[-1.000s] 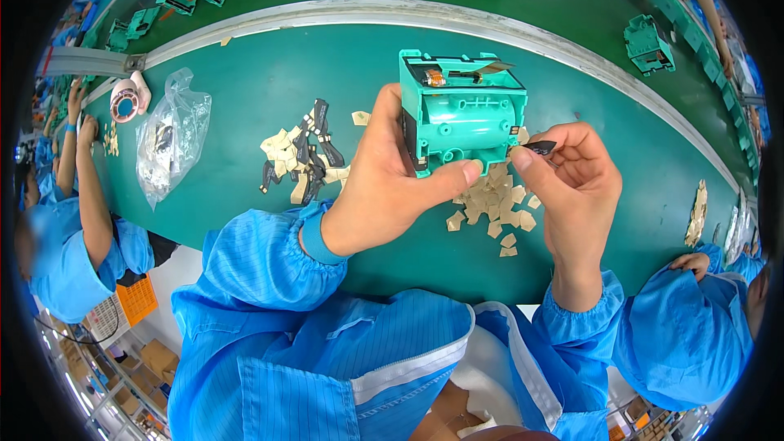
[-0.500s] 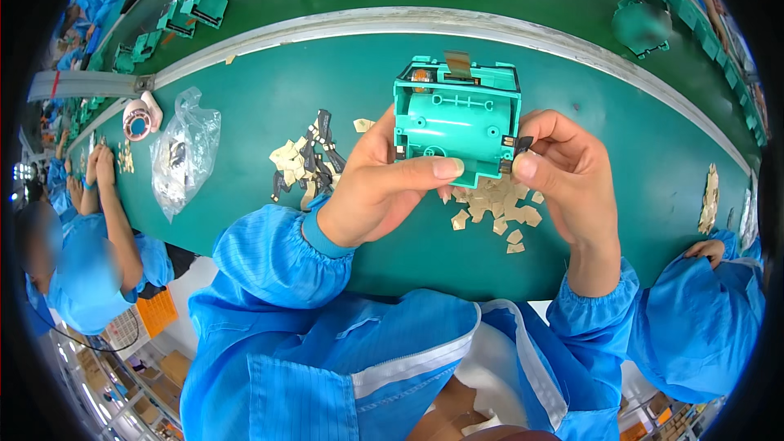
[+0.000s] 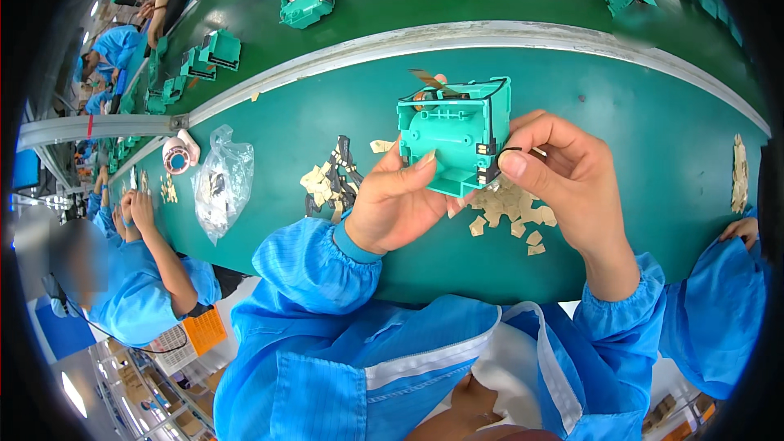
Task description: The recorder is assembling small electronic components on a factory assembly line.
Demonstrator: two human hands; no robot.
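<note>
Above the bench, my left hand (image 3: 390, 206) grips a teal plastic housing (image 3: 441, 140), thumb on its near wall and fingers underneath. A thin brown flat strip (image 3: 426, 78) sticks up from the housing's far edge. My right hand (image 3: 576, 184) pinches a small black strip (image 3: 511, 149) between thumb and forefinger, close against the housing's right side. Small black pieces with light ends (image 3: 486, 149) sit on that side wall. Below the housing lies a heap of beige paper scraps (image 3: 513, 211), partly covered by it.
Left of my hands is a mixed pile of black parts (image 3: 341, 165) and beige scraps. Farther left lie a clear plastic bag (image 3: 222, 188) and a white tape roll (image 3: 175, 159). Beyond a metal rail (image 3: 457, 34), more teal housings (image 3: 307, 3) stand on a green belt. Co-workers sit on both sides.
The housing has been turned, so its right side wall now shows more. My right hand stays at that side with the black strip. The view has shifted, and housings on the belt have moved.
</note>
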